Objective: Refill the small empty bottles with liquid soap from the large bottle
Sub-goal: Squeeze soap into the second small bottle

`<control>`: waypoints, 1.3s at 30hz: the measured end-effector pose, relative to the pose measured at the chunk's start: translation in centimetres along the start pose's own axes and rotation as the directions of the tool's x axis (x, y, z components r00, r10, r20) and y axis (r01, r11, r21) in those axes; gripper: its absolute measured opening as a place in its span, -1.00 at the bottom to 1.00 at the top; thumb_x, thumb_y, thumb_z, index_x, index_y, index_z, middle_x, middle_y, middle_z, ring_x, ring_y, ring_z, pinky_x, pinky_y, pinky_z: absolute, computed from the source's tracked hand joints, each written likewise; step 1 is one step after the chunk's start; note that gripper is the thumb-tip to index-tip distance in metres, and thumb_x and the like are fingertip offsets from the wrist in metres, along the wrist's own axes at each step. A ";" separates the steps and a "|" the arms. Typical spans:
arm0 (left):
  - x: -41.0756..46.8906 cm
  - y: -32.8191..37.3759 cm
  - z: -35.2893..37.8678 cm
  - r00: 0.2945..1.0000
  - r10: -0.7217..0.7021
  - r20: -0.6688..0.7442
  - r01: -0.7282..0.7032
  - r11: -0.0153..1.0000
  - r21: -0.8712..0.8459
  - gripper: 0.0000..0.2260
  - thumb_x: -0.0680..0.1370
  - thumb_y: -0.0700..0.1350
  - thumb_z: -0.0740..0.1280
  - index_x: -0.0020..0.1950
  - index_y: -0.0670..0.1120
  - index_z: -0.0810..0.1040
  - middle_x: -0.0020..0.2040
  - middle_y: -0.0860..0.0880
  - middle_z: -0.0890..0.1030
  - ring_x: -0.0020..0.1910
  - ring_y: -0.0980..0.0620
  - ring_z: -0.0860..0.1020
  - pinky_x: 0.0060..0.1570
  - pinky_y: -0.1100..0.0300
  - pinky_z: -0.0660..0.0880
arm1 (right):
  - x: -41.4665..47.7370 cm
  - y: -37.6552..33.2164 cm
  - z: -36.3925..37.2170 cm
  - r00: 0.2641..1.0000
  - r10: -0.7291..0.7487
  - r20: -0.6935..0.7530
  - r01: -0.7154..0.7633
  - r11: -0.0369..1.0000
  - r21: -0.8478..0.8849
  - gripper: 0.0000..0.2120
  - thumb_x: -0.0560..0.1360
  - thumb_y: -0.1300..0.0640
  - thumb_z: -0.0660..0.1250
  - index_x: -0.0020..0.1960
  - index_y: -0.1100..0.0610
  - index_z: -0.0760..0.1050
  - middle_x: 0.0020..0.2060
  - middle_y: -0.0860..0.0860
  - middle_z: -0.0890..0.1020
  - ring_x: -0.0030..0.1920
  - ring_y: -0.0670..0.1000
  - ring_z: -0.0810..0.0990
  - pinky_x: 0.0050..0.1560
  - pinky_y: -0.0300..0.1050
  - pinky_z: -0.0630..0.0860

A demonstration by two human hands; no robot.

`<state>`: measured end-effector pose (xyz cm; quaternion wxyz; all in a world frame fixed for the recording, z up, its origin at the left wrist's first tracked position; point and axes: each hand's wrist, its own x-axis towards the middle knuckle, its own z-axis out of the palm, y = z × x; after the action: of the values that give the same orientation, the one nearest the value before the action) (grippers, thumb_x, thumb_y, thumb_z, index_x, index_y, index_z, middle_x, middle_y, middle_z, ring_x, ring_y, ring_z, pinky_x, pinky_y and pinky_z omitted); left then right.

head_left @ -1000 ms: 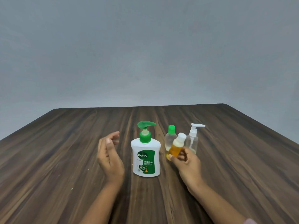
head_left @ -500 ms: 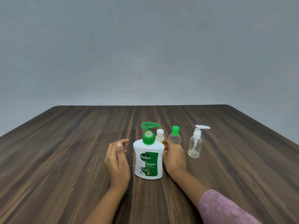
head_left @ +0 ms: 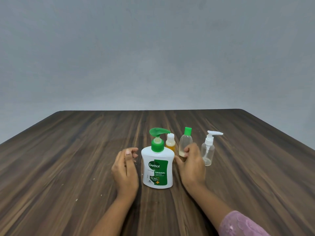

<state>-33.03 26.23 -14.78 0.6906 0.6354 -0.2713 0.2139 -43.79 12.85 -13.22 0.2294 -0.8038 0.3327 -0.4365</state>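
The right hand (head_left: 192, 166) has set the small yellow bottle (head_left: 170, 143) on the counter (head_left: 68, 159), just behind the big soap bottle (head_left: 157, 167); now it touches the green-cap bottle (head_left: 185, 143), and I cannot tell if its grip is closed; the left hand (head_left: 125, 169) is loose and empty; the next bottle's turn, I think.

A large white green-labelled pump bottle (head_left: 157, 169) stands on the dark wooden table (head_left: 68, 167) between the loosely curled left hand (head_left: 125, 169) and the right hand (head_left: 191, 165), whose fingertips (head_left: 187, 149) touch a clear green-capped bottle (head_left: 185, 143); flanking that, a yellow-filled white-capped bottle (head_left: 170, 142) and a clear white-pump bottle (head_left: 207, 150)
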 end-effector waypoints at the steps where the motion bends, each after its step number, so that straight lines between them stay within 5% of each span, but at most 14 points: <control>1: 0.0 0.0 0.0 1.000 -0.004 -0.008 0.004 1.000 -0.001 -0.61 0.60 0.06 0.03 -0.08 -0.07 0.60 -0.22 0.02 0.59 -0.22 0.10 0.56 -0.24 0.20 0.47 | -0.1 0.0 -0.4 0.994 -0.071 -0.084 0.071 0.997 -0.012 -0.64 0.35 0.25 0.52 -0.02 0.14 0.36 -0.09 0.06 0.50 -0.16 0.08 0.54 -0.29 -0.13 0.39; 4: 0.0 0.2 -0.1 1.000 -0.007 -0.023 0.007 1.000 0.010 -0.61 0.60 0.06 0.02 -0.09 -0.05 0.60 -0.23 0.01 0.58 -0.24 0.10 0.55 -0.23 0.18 0.45 | 1.1 -0.8 -1.2 0.934 -0.290 -0.208 0.271 0.956 -0.114 -0.52 0.35 0.40 0.43 0.21 0.20 0.39 0.17 0.15 0.49 0.13 0.15 0.52 -0.01 -0.05 0.50; 6: -0.1 0.4 -0.1 1.000 -0.006 -0.024 0.006 1.000 0.016 -0.61 0.60 0.07 0.02 -0.09 -0.05 0.59 -0.23 0.01 0.58 -0.24 0.12 0.55 -0.24 0.25 0.44 | 3.1 -1.7 -1.5 0.943 -0.333 -0.004 0.318 0.901 -0.295 -0.41 0.44 0.42 0.32 0.43 0.24 0.24 0.42 0.21 0.29 0.37 0.17 0.35 0.22 0.00 0.44; 9: -0.2 0.4 -0.3 1.000 -0.002 -0.022 0.002 1.000 0.023 -0.60 0.60 0.07 0.02 -0.09 -0.08 0.59 -0.23 0.00 0.58 -0.23 0.14 0.55 -0.25 0.29 0.42 | 5.9 -2.6 -0.7 0.906 -0.039 0.421 0.266 0.827 -0.496 -0.32 0.54 0.37 0.23 0.54 0.25 -0.06 0.53 0.21 0.00 0.50 0.19 0.11 0.36 -0.01 0.32; 13: -0.1 0.3 -0.4 1.000 0.003 -0.020 -0.003 0.999 0.042 -0.60 0.59 0.06 0.02 -0.09 -0.09 0.60 -0.23 0.01 0.57 -0.23 0.19 0.54 -0.25 0.37 0.39 | 6.7 -1.9 1.2 0.816 0.154 0.557 0.239 0.787 -0.569 -0.41 0.59 0.31 0.16 0.53 0.32 -0.03 0.51 0.27 0.08 0.49 0.25 0.14 0.39 0.08 0.28; 17: -0.1 0.4 -0.2 1.000 0.004 -0.021 -0.003 0.999 0.044 -0.61 0.59 0.06 0.03 -0.10 -0.08 0.60 -0.25 0.01 0.58 -0.24 0.16 0.55 -0.25 0.39 0.39 | 6.3 -1.0 1.3 0.879 0.024 0.476 0.345 0.657 -0.670 -0.64 0.60 0.28 0.13 0.39 0.28 0.30 0.34 0.22 0.35 0.34 0.17 0.33 0.25 -0.04 0.39; 20: -0.2 0.4 -0.3 1.000 0.011 -0.010 -0.010 0.999 0.049 -0.61 0.60 0.04 0.04 -0.10 -0.08 0.60 -0.26 0.03 0.57 -0.24 0.15 0.54 -0.26 0.35 0.40 | 6.7 -1.1 0.7 0.896 0.009 0.444 0.364 0.557 -0.747 -0.68 0.61 0.27 0.11 0.35 0.29 0.35 0.31 0.23 0.38 0.31 0.17 0.34 0.25 -0.06 0.38; 24: -0.2 0.4 -0.2 1.000 0.011 -0.020 -0.010 0.999 0.045 -0.63 0.60 0.04 0.03 -0.11 -0.06 0.59 -0.26 0.04 0.57 -0.25 0.15 0.54 -0.26 0.35 0.39 | 6.0 -3.1 -0.7 0.864 0.039 0.502 0.384 0.594 -0.707 -0.71 0.60 0.28 0.17 0.30 0.26 0.43 0.24 0.19 0.46 0.22 0.12 0.47 0.06 -0.10 0.47; 28: -0.2 0.3 0.0 1.000 0.013 -0.014 -0.012 0.998 0.054 -0.61 0.60 0.03 0.03 -0.10 -0.09 0.60 -0.26 0.02 0.57 -0.25 0.17 0.54 -0.27 0.30 0.41 | 3.5 -3.9 -4.4 0.832 -0.023 0.555 0.464 0.577 -0.672 -0.79 0.57 0.29 0.18 0.14 0.17 0.50 0.10 0.08 0.58 0.09 0.08 0.59 -0.19 -0.15 0.35; 35: 0.0 0.3 -0.1 0.999 -0.006 -0.046 0.008 0.999 0.035 -0.64 0.60 0.03 0.04 -0.11 -0.05 0.58 -0.25 0.04 0.57 -0.27 0.14 0.54 -0.26 0.19 0.43 | 2.1 2.2 -8.6 0.910 0.164 0.381 0.204 0.624 -0.754 -0.87 0.55 0.14 0.08 -0.16 0.08 0.33 -0.04 0.00 0.62 -0.01 0.07 0.61 -0.24 -0.15 0.32; 39: 0.0 0.3 -0.1 0.999 -0.011 -0.042 0.013 0.999 0.050 -0.64 0.60 0.04 0.04 -0.12 -0.04 0.58 -0.25 0.06 0.57 -0.26 0.14 0.54 -0.25 0.18 0.44 | 4.5 7.1 -8.2 0.975 0.099 0.201 0.085 0.667 -0.740 -0.81 0.54 0.07 0.17 0.05 0.14 0.46 0.04 0.07 0.55 0.08 0.11 0.51 -0.21 -0.09 0.39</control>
<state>-33.18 26.39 -14.60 0.6814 0.6495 -0.2473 0.2297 -51.36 4.13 -11.19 -0.0808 -0.8698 0.4566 -0.1685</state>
